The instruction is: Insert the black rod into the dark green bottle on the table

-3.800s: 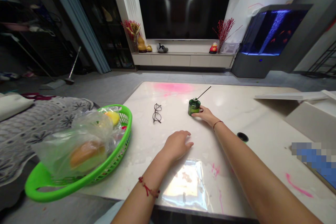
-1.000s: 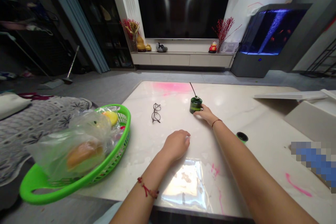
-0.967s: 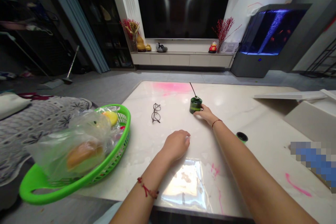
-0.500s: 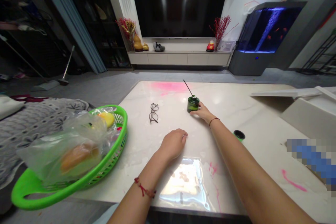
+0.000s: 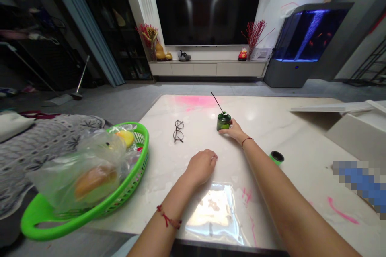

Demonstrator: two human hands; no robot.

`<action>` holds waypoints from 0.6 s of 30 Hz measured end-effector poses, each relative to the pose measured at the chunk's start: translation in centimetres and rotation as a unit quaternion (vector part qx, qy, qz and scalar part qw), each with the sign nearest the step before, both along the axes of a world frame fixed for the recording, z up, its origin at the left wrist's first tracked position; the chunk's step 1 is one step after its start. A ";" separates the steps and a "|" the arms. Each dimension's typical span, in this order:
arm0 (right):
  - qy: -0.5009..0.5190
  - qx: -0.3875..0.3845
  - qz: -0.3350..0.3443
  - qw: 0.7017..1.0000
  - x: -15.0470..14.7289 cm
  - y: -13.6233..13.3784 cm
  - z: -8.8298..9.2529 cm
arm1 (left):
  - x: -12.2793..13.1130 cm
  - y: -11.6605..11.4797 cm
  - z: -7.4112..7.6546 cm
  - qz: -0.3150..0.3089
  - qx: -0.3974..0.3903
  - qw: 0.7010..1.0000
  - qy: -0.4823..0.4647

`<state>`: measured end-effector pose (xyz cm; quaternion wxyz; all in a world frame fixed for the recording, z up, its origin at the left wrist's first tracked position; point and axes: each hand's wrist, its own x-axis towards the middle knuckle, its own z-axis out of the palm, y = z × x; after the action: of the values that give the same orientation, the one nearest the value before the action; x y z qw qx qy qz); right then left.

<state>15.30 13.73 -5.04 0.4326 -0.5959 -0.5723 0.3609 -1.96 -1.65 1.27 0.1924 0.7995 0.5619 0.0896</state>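
The right hand [image 5: 233,131] has its fingers closed round the near side of the green bottle [image 5: 223,122], which stands upright on the counter [image 5: 271,120] toward its far middle, with a thin black stick [image 5: 216,103] slanting out of its neck. The left hand [image 5: 201,165] rests nearer the body, fingers curled into a loose fist, holding nothing. This looks like steadying the bottle in place; any move of it calls for keeping it level, since the neck is uncapped. A small green cap [image 5: 276,157] lies just beside the right forearm, and the glasses [image 5: 178,130] lie apart to the left. The green basket [image 5: 142,156] overhangs the counter's left edge; bare room lies beyond the bottle and to its right
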 end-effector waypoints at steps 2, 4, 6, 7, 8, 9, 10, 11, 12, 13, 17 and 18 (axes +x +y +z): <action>0.010 0.003 0.018 1.000 0.0 0.1 -0.1 | 0.0 0.0 0.0 0.001 0.000 1.000 -0.002; 0.025 0.000 0.037 0.999 0.0 0.2 -0.2 | 0.0 -0.1 0.1 -0.003 0.001 1.000 -0.003; 0.034 -0.006 0.045 0.998 -0.1 0.2 -0.2 | 0.0 -0.1 0.1 -0.008 0.001 1.000 -0.002; 0.034 -0.008 0.043 0.998 -0.1 0.2 -0.2 | 0.0 -0.1 0.2 -0.009 0.002 1.000 -0.001; 0.034 -0.008 0.040 0.999 -0.1 0.3 -0.2 | 0.0 -0.2 0.2 -0.009 0.002 1.000 0.000; 0.032 -0.008 0.037 0.999 -0.1 0.3 -0.2 | 0.0 -0.2 0.2 -0.008 0.002 1.000 0.001; 0.028 -0.008 0.033 0.999 0.0 0.2 -0.2 | 0.1 -0.2 0.2 -0.007 0.001 1.000 0.001; 0.023 -0.008 0.029 0.999 0.0 0.2 -0.2 | 0.1 -0.2 0.2 -0.005 0.001 1.000 0.001; 0.016 -0.007 0.022 1.000 0.0 0.2 -0.2 | 0.1 -0.2 0.2 -0.005 0.002 1.000 0.000; 0.007 -0.006 0.014 1.000 0.0 0.2 -0.2 | 0.0 -0.2 0.2 -0.005 0.003 1.000 -0.001; -0.017 -0.005 -0.020 1.000 -0.2 0.1 -0.2 | 0.0 -0.2 0.1 -0.007 0.009 1.000 -0.005; -0.016 -0.005 -0.025 1.000 -0.3 0.0 -0.2 | 0.0 -0.2 0.1 -0.007 0.008 1.000 -0.006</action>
<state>15.01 13.77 -5.24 0.4291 -0.6183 -0.5621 0.3429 -2.00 -1.81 1.33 0.1897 0.8043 0.5546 0.0978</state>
